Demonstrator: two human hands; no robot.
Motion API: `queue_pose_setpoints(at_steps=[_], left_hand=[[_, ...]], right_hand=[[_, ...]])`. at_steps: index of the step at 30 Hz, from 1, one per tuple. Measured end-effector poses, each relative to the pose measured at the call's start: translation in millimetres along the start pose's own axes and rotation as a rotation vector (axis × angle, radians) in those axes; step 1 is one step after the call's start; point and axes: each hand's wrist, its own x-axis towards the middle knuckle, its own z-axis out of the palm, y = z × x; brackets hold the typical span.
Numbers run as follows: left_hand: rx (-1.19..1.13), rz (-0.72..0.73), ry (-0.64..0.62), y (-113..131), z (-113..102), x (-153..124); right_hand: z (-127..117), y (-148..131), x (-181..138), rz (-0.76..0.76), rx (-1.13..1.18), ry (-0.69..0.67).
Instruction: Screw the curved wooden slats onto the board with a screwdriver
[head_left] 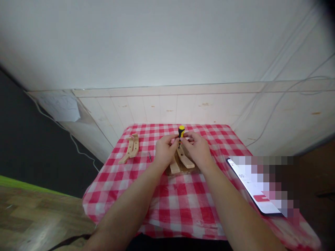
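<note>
A short yellow-and-black screwdriver (181,130) stands upright between my hands, its tip over a hole in a curved wooden piece. My left hand (166,149) reaches in from the left, fingertips closed at the lower part of the screwdriver. From the other side my right hand (197,148) pinches it just below the yellow top. Beneath my hands lies the curved wooden piece (186,160) with dark holes, and beside it another wooden piece (174,166). Both rest on a brownish flat board or packet (185,172), partly covered by my hands.
Two more curved wooden pieces (134,146) with holes lie at the table's left. A thin metal rod or bit (150,157) lies near my left hand. A lit phone (255,188) is at the right edge. The table wears a red-and-white checked cloth (180,204) and meets a panelled wall (167,108).
</note>
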Motion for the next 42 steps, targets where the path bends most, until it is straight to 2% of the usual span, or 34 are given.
queue_pose_setpoints(at_steps=[7,15,17,21,24,27,31,33,39,42], left_hand=[[-0.121,-0.047,-0.088,7,0,2],[-0.113,-0.115,-0.079,10,-1,7],[-0.063,-0.078,-0.097,10,-2,8],[0.015,0.089,-0.194,11,-3,6],[0.048,0.156,-0.232,13,-3,3],[0.061,0.151,-0.213,14,-1,1],[0.043,0.039,-0.096,12,2,0],[0.034,0.012,-0.075,10,3,1],[-0.078,0.094,-0.186,7,-2,4],[-0.005,0.115,-0.212,8,-4,4]], right_hand=[[2,7,4,0.033,-0.024,-0.036],[-6,1,0,-0.012,-0.022,-0.088],[-8,-2,0,-0.053,0.005,-0.060],[-9,-3,0,-0.169,0.044,-0.014],[-5,-1,1,-0.190,0.053,-0.001],[0,-1,3,-0.171,0.102,0.030],[2,-5,5,-0.160,0.147,0.062],[1,-6,4,-0.163,0.138,0.058],[-3,-1,5,-0.249,0.124,0.052],[-6,-3,8,-0.304,0.082,0.115]])
